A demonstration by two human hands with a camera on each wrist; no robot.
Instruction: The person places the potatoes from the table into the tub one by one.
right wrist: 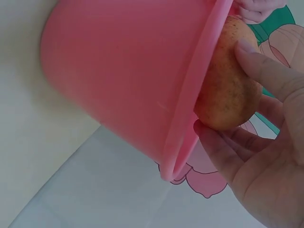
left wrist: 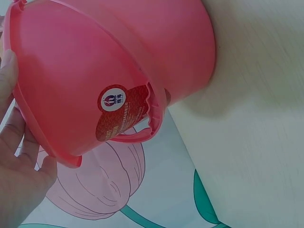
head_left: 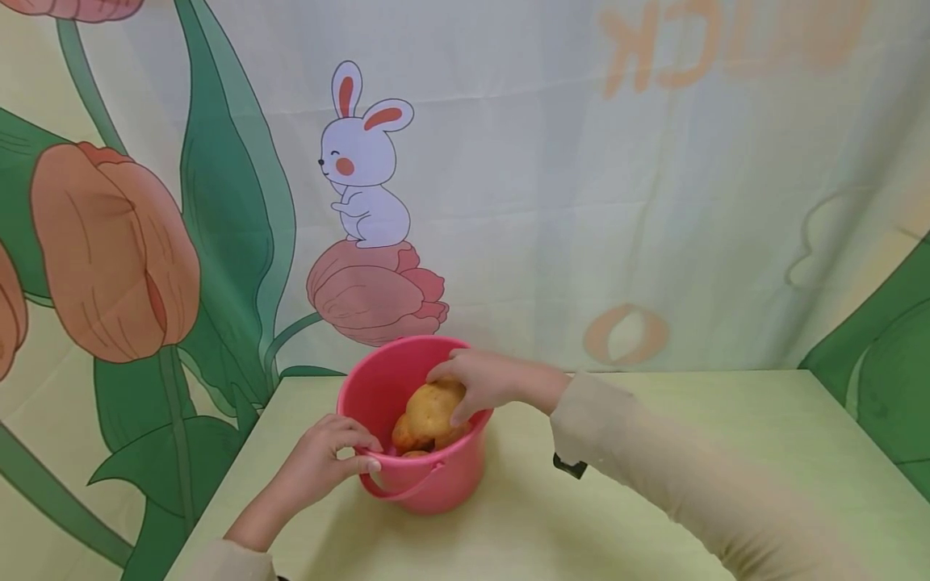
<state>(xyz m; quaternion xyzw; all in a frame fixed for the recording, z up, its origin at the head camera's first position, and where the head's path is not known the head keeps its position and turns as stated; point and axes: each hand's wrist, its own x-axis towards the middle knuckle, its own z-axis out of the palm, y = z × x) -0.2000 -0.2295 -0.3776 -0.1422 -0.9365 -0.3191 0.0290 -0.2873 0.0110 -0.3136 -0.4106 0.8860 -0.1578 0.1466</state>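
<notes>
A pink bucket (head_left: 446, 484) stands on the table, its handle (left wrist: 154, 111) hanging down against the side. My left hand (head_left: 320, 452) grips the bucket's rim at the near left, thumb outside and fingers over the edge. With my right hand (head_left: 487, 383) I hold a large yellow-brown potato (head_left: 433, 410) at the bucket's mouth; in the right wrist view thumb and fingers wrap round the potato (right wrist: 228, 78). Below it inside the bucket, an orange item (head_left: 408, 433) and other brownish rounded pieces show in part, mostly hidden by the potato and the rim.
The pale table (head_left: 625, 500) extends to both sides of the bucket. Right behind it hangs a cloth backdrop (head_left: 523, 202) printed with tulips and a white rabbit. A small black object (head_left: 570, 466) shows under the right sleeve (head_left: 654, 452).
</notes>
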